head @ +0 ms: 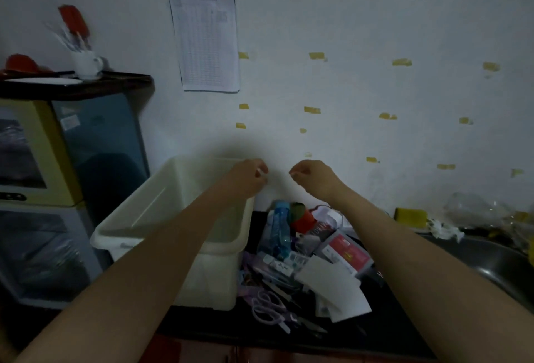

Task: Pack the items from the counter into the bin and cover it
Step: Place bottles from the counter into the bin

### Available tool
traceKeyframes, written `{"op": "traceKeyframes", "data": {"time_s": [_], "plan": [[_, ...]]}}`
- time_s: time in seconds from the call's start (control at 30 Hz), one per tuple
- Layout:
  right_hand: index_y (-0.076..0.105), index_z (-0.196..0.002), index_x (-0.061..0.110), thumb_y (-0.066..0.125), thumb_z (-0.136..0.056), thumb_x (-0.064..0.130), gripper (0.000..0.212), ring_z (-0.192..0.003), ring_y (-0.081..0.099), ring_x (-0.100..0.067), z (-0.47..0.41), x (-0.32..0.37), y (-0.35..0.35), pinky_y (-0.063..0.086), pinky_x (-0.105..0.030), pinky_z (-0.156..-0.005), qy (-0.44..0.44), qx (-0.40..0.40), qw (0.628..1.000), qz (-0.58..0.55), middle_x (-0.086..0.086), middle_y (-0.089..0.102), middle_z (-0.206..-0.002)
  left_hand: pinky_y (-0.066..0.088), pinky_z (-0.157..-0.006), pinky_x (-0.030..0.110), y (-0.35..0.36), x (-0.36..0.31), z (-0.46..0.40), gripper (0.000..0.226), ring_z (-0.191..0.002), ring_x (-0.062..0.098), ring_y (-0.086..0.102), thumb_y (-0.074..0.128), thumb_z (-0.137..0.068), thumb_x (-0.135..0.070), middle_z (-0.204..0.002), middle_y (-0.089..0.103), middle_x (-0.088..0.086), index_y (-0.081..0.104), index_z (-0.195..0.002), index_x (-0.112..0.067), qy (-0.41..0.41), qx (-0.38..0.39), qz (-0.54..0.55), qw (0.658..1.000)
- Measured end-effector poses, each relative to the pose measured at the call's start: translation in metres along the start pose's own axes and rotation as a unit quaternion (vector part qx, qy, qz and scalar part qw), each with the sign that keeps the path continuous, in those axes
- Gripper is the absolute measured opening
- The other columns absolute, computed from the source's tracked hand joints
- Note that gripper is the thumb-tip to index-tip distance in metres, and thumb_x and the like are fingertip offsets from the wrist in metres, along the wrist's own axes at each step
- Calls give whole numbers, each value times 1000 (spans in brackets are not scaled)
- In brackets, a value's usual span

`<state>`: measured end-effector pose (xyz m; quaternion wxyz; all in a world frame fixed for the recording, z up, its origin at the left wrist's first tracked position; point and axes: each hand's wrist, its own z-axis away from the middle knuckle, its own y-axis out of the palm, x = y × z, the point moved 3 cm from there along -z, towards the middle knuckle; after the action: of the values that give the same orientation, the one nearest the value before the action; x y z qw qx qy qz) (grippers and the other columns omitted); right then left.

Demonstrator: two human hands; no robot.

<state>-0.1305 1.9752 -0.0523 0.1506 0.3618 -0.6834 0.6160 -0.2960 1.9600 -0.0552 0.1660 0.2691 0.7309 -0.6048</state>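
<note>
Bin seemingly below both hands.

Head view, looking forward-down, close over counter.

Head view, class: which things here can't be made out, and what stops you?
- Bin floor: partly hidden by the left forearm.
- What the left hand and right hand pinch: too small.
- Clipboard sheet's print: too small, blurred.
- Pile labels: dim, blurred.
- Sink: cut off by the right edge.
</note>
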Motion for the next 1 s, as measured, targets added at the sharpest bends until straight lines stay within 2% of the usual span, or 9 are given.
{"op": "traceKeyframes", "data": {"time_s": [0.13, 0.23, 0.4, 0.53, 0.67, 0.8, 0.87, 1.0], "plan": [[65, -111, 7, 49, -94, 19, 26, -96, 55, -16, -48, 12, 12, 38, -21, -78, 11, -10, 1000, 11, -9, 63, -118, 40, -74, 21, -19, 28, -45, 27, -92, 21, 59, 52, -89, -11, -112, 64, 15, 59, -115, -7, 17, 8, -4, 1000], [64, -110, 4, 47, -94, 18, 27, -91, 55, -17, -83, 24, 23, 41, -24, -76, 21, -24, 999, -8, -11, 65, -113, 40, -76, 22, -37, 48, -79, 26, -94, 24, 59, 52, -89, -10, -111, 64, 15, 60, -113, -7, 24, 0, -9, 1000], [63, -111, 7, 47, -95, 21, 27, -97, 57, -21, -129, 29, 47, 43, -26, -79, 42, -39, 998, -7, -9, 64, -113, 40, -78, 23, -48, 79, -122, 25, -99, 25, 59, 50, -89, -10, -110, 64, 13, 60, -112, -7, 46, 9, -13, 999], [62, -111, 8, 47, -95, 21, 26, -98, 58, -22, -154, 27, 63, 45, -29, -83, 56, -42, 998, -1, -10, 64, -112, 41, -75, 24, -47, 101, -145, 24, -89, 22, 57, 51, -90, -11, -110, 64, 15, 59, -112, -7, 58, 24, 0, 998], [62, -110, 7, 47, -95, 21, 25, -100, 58, -24, -173, 24, 75, 46, -32, -88, 60, -39, 997, 1, -10, 64, -112, 42, -76, 24, -45, 118, -160, 24, -97, 27, 61, 52, -90, -10, -111, 64, 16, 59, -113, -5, 63, 30, 5, 998], [61, -112, 7, 46, -96, 20, 25, -94, 56, -19, -187, 18, 82, 44, -28, -82, 55, -30, 998, -7, -7, 62, -105, 45, -77, 28, -37, 132, -169, 23, -97, 29, 62, 52, -91, -10, -108, 64, 16, 59, -112, -5, 48, 36, 30, 998], [62, -111, 7, 47, -95, 19, 24, -92, 55, -18, -190, 8, 84, 43, -28, -80, 58, -26, 998, -24, -4, 60, -100, 48, -77, 30, -25, 137, -169, 21, -93, 28, 63, 52, -90, -9, -104, 64, 15, 60, -109, -5, 40, 44, 52, 997], [62, -112, 8, 50, -93, 18, 24, -95, 55, -18, -190, -29, 87, 45, -30, -85, 90, -14, 995, -40, -4, 60, -100, 47, -70, 24, 11, 135, -165, 15, -74, 14, 59, 52, -89, -5, -103, 65, 13, 60, -98, -14, 19, 63, 137, 988]]}}
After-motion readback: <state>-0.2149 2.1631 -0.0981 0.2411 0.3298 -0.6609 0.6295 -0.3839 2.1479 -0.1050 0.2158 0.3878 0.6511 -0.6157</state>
